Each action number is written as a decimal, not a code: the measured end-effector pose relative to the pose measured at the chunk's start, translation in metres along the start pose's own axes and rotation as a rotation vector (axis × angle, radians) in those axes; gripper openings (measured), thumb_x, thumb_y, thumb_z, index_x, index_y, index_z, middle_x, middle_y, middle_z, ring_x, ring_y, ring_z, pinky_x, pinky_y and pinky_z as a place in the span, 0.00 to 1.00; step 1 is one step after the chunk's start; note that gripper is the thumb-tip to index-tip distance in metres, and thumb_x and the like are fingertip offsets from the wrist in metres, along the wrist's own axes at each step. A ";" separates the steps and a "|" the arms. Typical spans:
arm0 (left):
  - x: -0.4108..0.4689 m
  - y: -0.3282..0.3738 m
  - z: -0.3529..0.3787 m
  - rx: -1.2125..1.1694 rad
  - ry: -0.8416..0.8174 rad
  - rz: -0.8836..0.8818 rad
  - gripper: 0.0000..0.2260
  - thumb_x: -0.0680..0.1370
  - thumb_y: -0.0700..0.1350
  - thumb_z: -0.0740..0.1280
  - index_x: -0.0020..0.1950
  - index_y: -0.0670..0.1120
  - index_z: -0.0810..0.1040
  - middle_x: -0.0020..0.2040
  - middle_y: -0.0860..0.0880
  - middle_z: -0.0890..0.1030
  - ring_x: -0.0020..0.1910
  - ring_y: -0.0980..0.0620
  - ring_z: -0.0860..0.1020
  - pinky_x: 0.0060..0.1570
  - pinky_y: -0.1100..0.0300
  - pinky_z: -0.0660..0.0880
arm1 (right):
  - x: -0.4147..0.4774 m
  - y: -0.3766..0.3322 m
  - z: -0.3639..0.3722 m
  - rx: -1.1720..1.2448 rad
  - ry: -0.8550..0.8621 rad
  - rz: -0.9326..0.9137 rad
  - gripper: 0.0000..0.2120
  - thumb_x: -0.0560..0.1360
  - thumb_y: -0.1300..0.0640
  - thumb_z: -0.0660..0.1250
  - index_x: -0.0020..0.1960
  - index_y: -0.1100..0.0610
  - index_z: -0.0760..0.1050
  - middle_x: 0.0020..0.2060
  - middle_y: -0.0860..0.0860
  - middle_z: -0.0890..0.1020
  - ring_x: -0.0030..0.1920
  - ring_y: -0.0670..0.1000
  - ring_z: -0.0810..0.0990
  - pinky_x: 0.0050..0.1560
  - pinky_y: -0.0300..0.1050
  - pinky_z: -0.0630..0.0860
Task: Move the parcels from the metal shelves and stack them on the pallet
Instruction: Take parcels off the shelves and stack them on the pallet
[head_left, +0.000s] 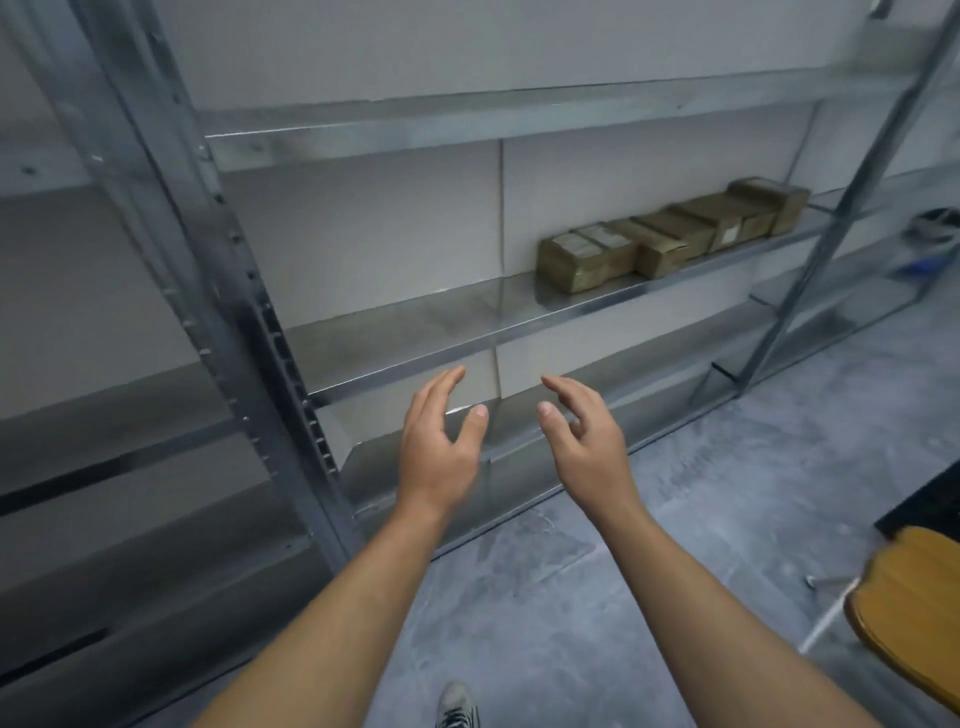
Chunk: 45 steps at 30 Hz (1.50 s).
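Both hands are held out empty: left hand and right hand, fingers loosely spread, nothing grasped. The parcels are seen in a row on the metal shelves, well beyond the fingertips, up and to the right. The fetching step is judged to be in hand; a reach rightward is called for next.

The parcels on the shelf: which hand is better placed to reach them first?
Probably the right hand: the parcels sit up and to the right of both hands, and the left hand is farther away.
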<state>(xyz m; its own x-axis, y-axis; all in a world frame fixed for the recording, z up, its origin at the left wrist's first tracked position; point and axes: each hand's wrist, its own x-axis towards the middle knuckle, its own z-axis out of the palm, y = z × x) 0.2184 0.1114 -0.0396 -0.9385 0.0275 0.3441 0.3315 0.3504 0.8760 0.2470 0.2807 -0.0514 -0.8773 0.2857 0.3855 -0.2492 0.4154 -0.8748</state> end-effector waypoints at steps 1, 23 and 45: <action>0.017 -0.003 0.010 -0.014 -0.009 0.008 0.20 0.80 0.45 0.68 0.72 0.51 0.74 0.70 0.53 0.74 0.69 0.60 0.70 0.71 0.64 0.63 | 0.015 0.008 0.000 -0.004 0.014 0.005 0.18 0.79 0.46 0.63 0.67 0.47 0.76 0.63 0.40 0.76 0.66 0.39 0.73 0.68 0.52 0.72; 0.294 -0.030 0.267 -0.048 -0.164 0.021 0.21 0.80 0.43 0.69 0.73 0.51 0.73 0.69 0.55 0.72 0.68 0.62 0.69 0.65 0.76 0.61 | 0.314 0.173 -0.082 -0.033 0.106 0.175 0.14 0.82 0.49 0.64 0.68 0.43 0.74 0.61 0.34 0.75 0.66 0.40 0.73 0.69 0.51 0.73; 0.435 -0.080 0.417 0.044 0.065 -0.323 0.22 0.78 0.42 0.71 0.72 0.49 0.75 0.71 0.47 0.73 0.71 0.52 0.69 0.67 0.68 0.61 | 0.515 0.306 -0.097 -0.073 -0.232 0.395 0.21 0.82 0.45 0.61 0.73 0.50 0.70 0.68 0.48 0.75 0.66 0.47 0.74 0.70 0.51 0.71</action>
<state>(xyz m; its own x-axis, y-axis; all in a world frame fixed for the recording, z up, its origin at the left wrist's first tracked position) -0.2569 0.4856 -0.1012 -0.9858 -0.1509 0.0735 0.0123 0.3718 0.9282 -0.2416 0.6385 -0.0923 -0.9699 0.2371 -0.0558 0.1445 0.3758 -0.9154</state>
